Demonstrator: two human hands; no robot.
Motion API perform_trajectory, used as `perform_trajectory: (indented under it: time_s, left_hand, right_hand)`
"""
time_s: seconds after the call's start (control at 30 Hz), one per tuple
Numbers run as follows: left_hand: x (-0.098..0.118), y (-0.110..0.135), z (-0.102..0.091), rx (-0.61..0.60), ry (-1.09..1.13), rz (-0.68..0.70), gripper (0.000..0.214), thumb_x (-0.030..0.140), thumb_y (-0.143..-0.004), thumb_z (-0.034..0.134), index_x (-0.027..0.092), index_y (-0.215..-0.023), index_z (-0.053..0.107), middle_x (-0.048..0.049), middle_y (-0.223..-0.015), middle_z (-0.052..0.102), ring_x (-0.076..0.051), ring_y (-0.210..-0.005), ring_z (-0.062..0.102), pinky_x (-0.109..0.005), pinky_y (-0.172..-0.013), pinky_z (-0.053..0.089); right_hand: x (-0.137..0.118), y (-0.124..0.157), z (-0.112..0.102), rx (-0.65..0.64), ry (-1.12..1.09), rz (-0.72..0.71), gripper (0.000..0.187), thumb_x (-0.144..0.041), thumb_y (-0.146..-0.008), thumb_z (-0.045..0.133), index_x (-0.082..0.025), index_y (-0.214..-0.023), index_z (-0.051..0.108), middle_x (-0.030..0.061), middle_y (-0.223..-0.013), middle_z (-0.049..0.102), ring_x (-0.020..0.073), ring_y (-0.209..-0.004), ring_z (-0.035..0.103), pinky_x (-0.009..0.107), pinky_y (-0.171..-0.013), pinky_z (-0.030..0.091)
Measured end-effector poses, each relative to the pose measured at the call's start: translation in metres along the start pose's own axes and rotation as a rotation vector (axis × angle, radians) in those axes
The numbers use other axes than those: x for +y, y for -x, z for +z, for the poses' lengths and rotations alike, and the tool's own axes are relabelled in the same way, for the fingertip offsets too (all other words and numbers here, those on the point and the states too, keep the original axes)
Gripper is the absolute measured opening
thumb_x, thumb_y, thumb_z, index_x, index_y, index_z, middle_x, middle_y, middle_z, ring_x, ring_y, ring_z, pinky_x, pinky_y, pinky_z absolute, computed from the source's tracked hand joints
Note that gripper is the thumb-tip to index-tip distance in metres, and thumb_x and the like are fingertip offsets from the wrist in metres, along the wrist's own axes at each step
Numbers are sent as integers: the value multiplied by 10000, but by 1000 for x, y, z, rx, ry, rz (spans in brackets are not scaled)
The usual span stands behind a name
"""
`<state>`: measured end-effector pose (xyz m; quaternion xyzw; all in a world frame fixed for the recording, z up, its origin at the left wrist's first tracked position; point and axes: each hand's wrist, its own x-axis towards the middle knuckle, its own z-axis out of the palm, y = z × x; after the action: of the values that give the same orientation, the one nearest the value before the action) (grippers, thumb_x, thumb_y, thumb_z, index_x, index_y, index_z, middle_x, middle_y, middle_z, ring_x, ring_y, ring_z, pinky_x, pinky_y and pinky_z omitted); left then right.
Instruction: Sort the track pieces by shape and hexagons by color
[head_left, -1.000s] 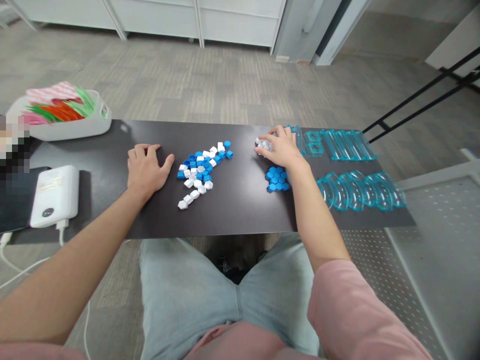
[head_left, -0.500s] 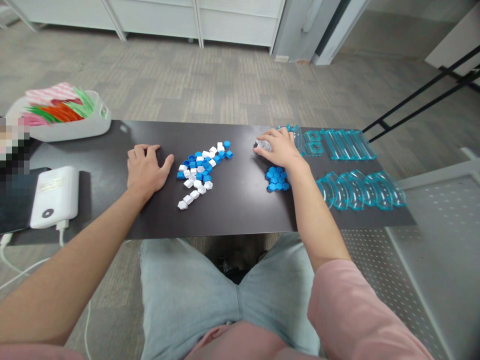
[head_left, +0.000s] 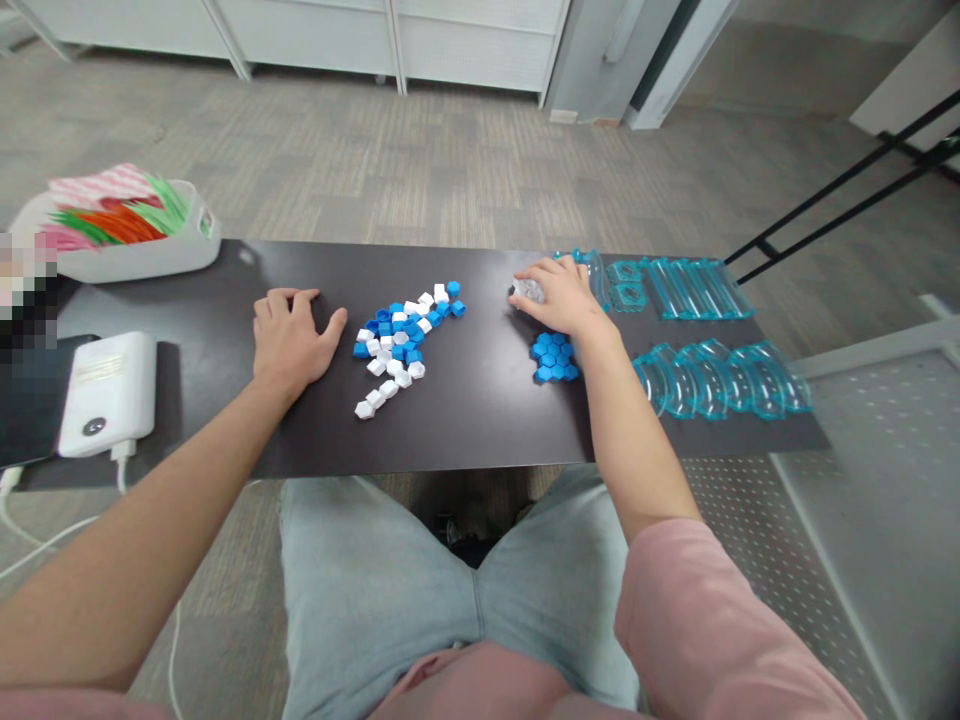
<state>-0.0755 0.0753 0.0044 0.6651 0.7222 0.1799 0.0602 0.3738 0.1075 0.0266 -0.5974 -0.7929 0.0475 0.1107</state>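
Note:
My left hand [head_left: 292, 338] rests flat on the dark table, fingers apart and holding nothing. Just right of it lies a loose scatter of blue and white hexagonal pieces [head_left: 399, 338], with a tail of white ones toward me. On the right side of the table, my right hand [head_left: 562, 293] curls its thumb and fingers around a cluster of white hexagonal pieces [head_left: 528, 290], partly hidden under the fingers. Close below that hand sits a tight cluster of blue hexagonal pieces [head_left: 555, 358], packed edge to edge.
Clear teal plastic strips [head_left: 697, 290] and curved teal parts [head_left: 720, 380] lie at the table's right end. Small teal frames [head_left: 627, 287] sit beside my right hand. At left are a white basket [head_left: 142, 262] of colourful strips and a white power bank [head_left: 109, 395] with a cable.

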Motion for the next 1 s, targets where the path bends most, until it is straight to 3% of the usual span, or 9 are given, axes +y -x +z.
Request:
perform_trajectory:
  time_s: [0.33,0.5,0.7,0.83,1.0]
  left_hand:
    - [2,1,-1,7,17,-10,741,644,-1081,547,218,-1672,682,-268,-1736,570,-529,-1671,456,-686,-1450,375]
    - [2,0,-1,0,31,-8,731,622,-1081,560,198,-1664,677,-285,-1719,566,-537,-1659,466,-690,-1439,379]
    - [2,1,-1,2,30,-10,736,632,-1082,556,197,-1662,680,-282,-1723,563,-536,-1662,460,-684,-1446,368]
    - [3,1,-2,5,15,-10,745,639,-1083,544,203,-1671,681,-276,-1728,568,-528,-1644,472,-677,-1444,378]
    - [5,3,-2,16,6,-15,708,628,-1088,557,236,-1662,688,-257,-1727,581,-517,-1645,474,-676,-1437,393]
  right_hand:
    - [-4,2,-3,63,5,1,627,-652,-1148,676,-261,-1628,777,221,-1551,731,536,-1460,557,697,-1216,433]
    - [-36,8,-9,26,-36,-127,529,-602,-1195,624,-324,-1614,787,163,-1532,754,473,-1432,579,649,-1238,418]
    - [-82,6,2,-64,-52,-247,512,-502,-1219,620,-339,-1688,747,148,-1577,761,442,-1403,607,593,-1199,423]
    - [-96,0,9,-80,-38,-231,429,-435,-1233,592,-284,-1578,798,157,-1532,796,418,-1374,642,552,-1179,403]
    - [-94,0,11,-80,-85,-250,309,-370,-1193,591,-278,-1382,818,128,-1381,855,391,-1299,685,520,-1147,393]
